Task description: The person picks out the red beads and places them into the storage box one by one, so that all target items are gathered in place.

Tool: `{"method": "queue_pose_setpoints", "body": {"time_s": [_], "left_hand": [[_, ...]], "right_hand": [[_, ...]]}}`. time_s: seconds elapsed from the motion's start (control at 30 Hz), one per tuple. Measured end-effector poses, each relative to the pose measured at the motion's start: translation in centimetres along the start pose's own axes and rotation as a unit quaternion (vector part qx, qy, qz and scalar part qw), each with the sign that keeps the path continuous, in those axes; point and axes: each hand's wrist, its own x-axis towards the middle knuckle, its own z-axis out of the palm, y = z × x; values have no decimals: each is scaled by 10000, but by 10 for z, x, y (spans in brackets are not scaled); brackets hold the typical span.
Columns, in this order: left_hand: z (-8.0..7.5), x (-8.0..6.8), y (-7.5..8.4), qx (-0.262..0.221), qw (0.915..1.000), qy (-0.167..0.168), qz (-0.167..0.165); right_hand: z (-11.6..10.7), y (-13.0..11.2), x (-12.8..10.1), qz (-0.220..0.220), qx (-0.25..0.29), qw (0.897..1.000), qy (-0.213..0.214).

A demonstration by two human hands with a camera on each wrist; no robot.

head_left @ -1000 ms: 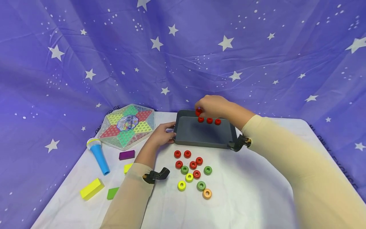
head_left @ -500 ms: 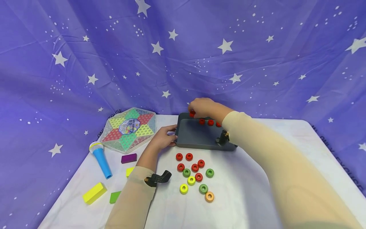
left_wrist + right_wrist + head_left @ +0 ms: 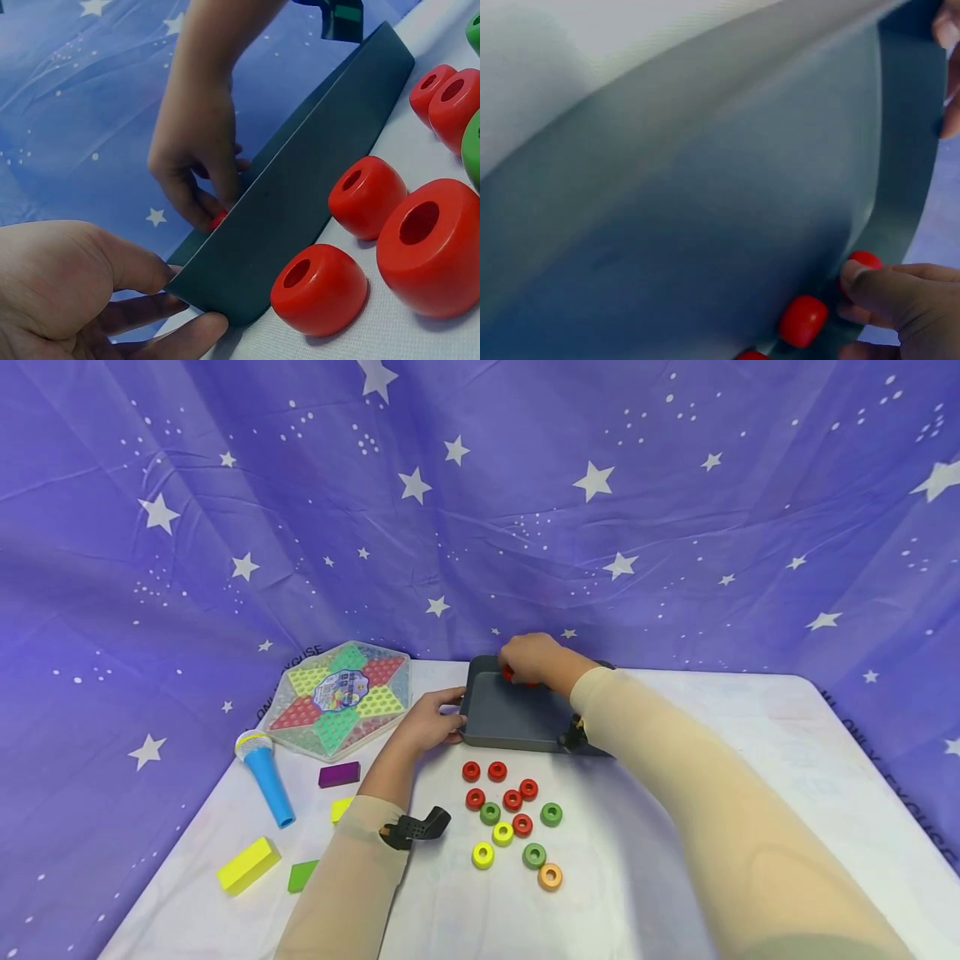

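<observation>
My right hand [image 3: 534, 657] is down in the far left part of the dark grey tray [image 3: 501, 720]. Between thumb and fingers it pinches a red bead [image 3: 867, 258], low against the tray's far wall in the right wrist view. Beside that one in the tray sits another red bead [image 3: 803, 321], and a third peeks in at the bottom edge. At the tray's left end my left hand [image 3: 431, 723] holds the wall near the front corner. More red beads [image 3: 321, 291] with holes lie on the cloth before the tray; the right arm hides the tray's right side.
Among the loose beads are green [image 3: 551, 814], yellow [image 3: 483, 856] and orange [image 3: 551, 877] ones. To the left lie a Chinese checkers board [image 3: 341, 697], a blue toy microphone [image 3: 268, 779], and purple [image 3: 339, 775], yellow [image 3: 249, 866] and green [image 3: 302, 876] blocks. A starry curtain [image 3: 480, 527] hangs behind.
My right hand has moved left past the row of red beads and lowered its bead into the tray's far left part. The left hand has stayed at the tray's end.
</observation>
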Motion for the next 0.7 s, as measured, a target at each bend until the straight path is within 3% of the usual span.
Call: {"method": "queue_pose_setpoints", "body": {"time_s": [0.43,0.57,0.7], "left_hand": [[4,0,-2,-59,9999,-57,86],[4,0,-2,-59,10000,-40,47],[2,-1,-1,-43,10000,9,42]], "right_hand": [[15,-3,-4,133,-252,9996,-29],[6,-5,-11,122,-219,9996,109],[-16,-13,-30,48,159,9987,490]]}}
